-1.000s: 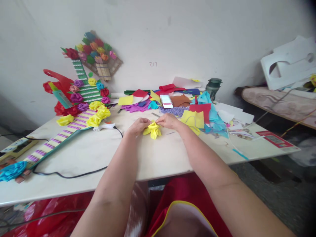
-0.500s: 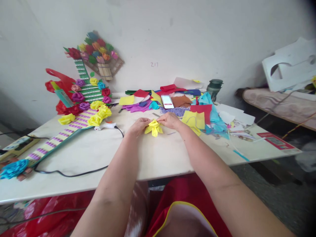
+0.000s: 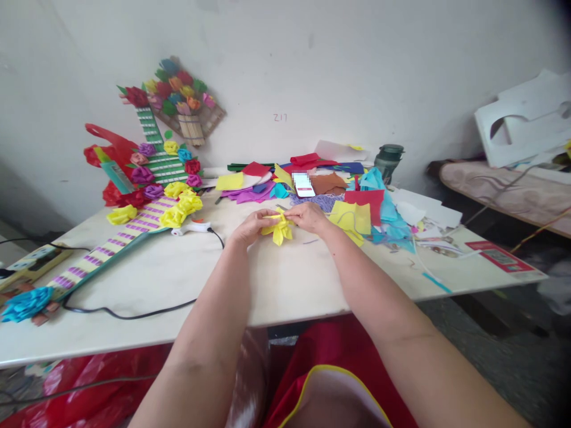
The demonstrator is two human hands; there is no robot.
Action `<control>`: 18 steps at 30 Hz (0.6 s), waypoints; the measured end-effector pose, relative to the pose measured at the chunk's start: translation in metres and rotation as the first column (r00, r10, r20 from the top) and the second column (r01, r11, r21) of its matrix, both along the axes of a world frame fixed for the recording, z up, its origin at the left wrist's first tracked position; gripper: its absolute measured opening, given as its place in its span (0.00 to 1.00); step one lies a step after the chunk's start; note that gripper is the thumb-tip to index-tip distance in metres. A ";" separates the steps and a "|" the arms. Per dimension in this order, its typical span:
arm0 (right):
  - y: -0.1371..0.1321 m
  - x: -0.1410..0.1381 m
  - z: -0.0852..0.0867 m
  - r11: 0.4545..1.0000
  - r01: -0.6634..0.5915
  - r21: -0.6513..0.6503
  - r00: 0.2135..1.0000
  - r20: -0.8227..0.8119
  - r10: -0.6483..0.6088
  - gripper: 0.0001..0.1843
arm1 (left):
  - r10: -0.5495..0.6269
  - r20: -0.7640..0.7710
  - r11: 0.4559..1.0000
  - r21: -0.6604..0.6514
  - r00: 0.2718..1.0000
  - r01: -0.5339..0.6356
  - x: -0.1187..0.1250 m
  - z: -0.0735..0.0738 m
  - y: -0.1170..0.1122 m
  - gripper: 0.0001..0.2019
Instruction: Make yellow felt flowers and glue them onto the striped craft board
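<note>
The white table (image 3: pixel 289 285) carries a striped panel (image 3: pixel 116 242), a glue gun (image 3: pixel 191 227) and a black cable (image 3: pixel 127 319) left of the left hand (image 3: pixel 256 226), yellow sheets (image 3: pixel 357 217) just right of the right hand (image 3: pixel 310 217), coloured sheets (image 3: pixel 250 193) beyond both and, farther right, what look like paper scraps (image 3: pixel 432 229).

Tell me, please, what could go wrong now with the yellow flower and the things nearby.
The left hand and right hand pinch the yellow flower; its petals might crease or tear.

The black cord passes beside or under the left forearm; a snag could tug the glue gun.
</note>
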State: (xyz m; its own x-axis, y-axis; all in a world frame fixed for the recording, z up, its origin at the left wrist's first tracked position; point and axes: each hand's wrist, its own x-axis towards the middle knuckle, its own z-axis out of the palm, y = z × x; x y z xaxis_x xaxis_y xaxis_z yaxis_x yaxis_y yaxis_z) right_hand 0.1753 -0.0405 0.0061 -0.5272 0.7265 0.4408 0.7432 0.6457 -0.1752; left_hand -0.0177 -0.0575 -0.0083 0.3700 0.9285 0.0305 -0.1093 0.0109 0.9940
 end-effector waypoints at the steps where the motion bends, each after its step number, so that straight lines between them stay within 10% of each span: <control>1: 0.000 0.000 0.000 1.000 -0.004 -0.005 1.000 -0.001 0.004 0.15 | 0.010 -0.013 1.000 0.004 1.000 -0.010 0.000 0.000 0.000 0.19; 18: -0.003 0.006 0.001 0.998 -0.012 -0.069 0.990 -0.144 0.002 0.15 | 0.075 -0.045 0.994 0.078 0.996 -0.072 -0.001 -0.003 0.003 0.21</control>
State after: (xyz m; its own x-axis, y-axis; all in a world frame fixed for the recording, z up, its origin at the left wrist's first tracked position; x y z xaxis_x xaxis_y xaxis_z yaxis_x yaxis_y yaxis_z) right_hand 0.1809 -0.0435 0.0075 -0.4672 0.7547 0.4607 0.7029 0.6331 -0.3243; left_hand -0.0186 -0.0545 -0.0108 0.3035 0.9490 0.0858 -0.0595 -0.0710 0.9957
